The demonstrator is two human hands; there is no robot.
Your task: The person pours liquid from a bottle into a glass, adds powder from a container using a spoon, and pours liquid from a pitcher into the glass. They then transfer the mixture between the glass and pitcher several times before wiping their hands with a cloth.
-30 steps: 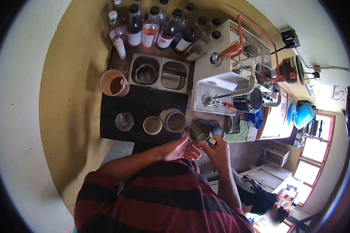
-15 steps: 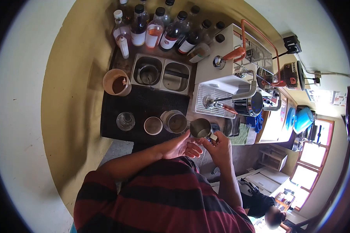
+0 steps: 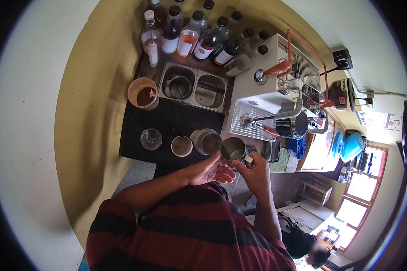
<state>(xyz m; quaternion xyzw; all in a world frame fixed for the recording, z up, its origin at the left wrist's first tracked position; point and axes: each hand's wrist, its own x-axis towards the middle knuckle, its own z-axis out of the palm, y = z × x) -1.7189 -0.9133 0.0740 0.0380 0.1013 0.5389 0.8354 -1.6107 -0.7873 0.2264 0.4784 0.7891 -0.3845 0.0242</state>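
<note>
A black mat [image 3: 167,119] lay ahead; just off its corner was a metal pitcher [image 3: 233,149], the right hand [image 3: 256,170] gripping its handle [image 3: 248,159], the left hand [image 3: 211,171] loosely open alongside. It looked rigid, fairly light, slick-sided; the handle seemed the surest hold.

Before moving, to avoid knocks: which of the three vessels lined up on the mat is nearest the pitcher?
The rightmost vessel, beside the metal pitcher; the middle cup and leftmost glass stand farther left.
</note>
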